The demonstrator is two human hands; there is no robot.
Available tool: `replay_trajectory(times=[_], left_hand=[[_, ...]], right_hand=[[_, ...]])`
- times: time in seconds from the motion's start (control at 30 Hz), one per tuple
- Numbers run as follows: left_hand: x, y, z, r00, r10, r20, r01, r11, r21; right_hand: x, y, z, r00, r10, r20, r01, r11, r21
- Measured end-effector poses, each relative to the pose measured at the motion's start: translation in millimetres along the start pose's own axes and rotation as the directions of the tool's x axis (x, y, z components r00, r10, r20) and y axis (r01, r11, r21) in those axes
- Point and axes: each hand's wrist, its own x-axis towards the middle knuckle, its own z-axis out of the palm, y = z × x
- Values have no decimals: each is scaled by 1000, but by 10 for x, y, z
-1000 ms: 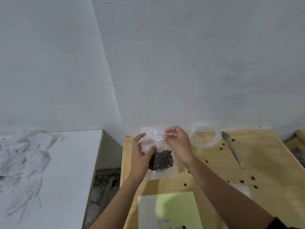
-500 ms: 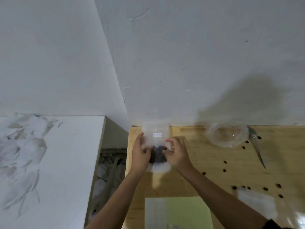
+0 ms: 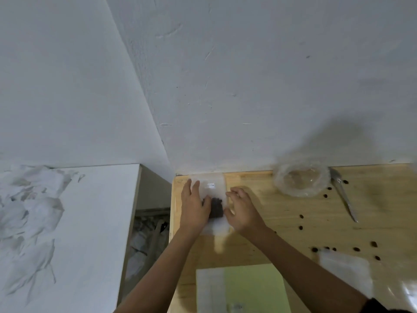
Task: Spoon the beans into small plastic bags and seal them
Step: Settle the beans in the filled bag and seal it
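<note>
While the bean bag (image 3: 213, 201) lay flat at the wooden table's (image 3: 293, 222) far left corner, long axis running away toward the wall, it sat right between both hands. Left hand (image 3: 195, 207) lay flat on its left edge, fingers spread; right hand (image 3: 242, 212) hovered curled and loose at the right edge, so left was nearer. Clear plastic, small white label (image 3: 211, 185) up top, dark beans clumped mid-bag. Looked sealed, can't swear.
</note>
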Motion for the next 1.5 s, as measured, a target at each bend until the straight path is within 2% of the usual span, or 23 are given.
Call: replay_trajectory(times=[0.2,0.37,0.53,0.73,0.87,1.0,1.2,1.37,1.5], left_hand=[[-239,488,144,985,166,41,-166,986,15],[-683,805,525,924,319,210,-327,945,6],[-1180,901,956,859,308,408,-320,946,-39],[-1666,933,1323,790,207,578,-243,970,-15],[-1894,985,1472,741,202,640,-206,976,-70],[-2011,995,1596,731,224,644,-182,974,-131],[-2103,965,1673,705,140,695,-176,984,-20],[-2175,979,1706,725,148,673,-114,989,-94],[-2199,1019,1689,781,194,593,-83,974,-210]], right_hand=[[-384,213,-478,983,62,-172,-56,998,39],[-963,672,-857,901,319,-293,-269,943,197],[-1757,1195,-963,751,579,-318,-492,812,314],[-2484,1540,-773,636,713,-293,-627,700,341],[-2648,1597,-679,630,736,-249,-652,675,347],[-2700,1623,-614,645,724,-244,-642,687,341],[-2730,1610,-526,644,709,-287,-616,703,354],[-2777,1607,-490,631,712,-309,-600,700,386],[-2762,1526,-574,603,712,-361,-533,696,481]])
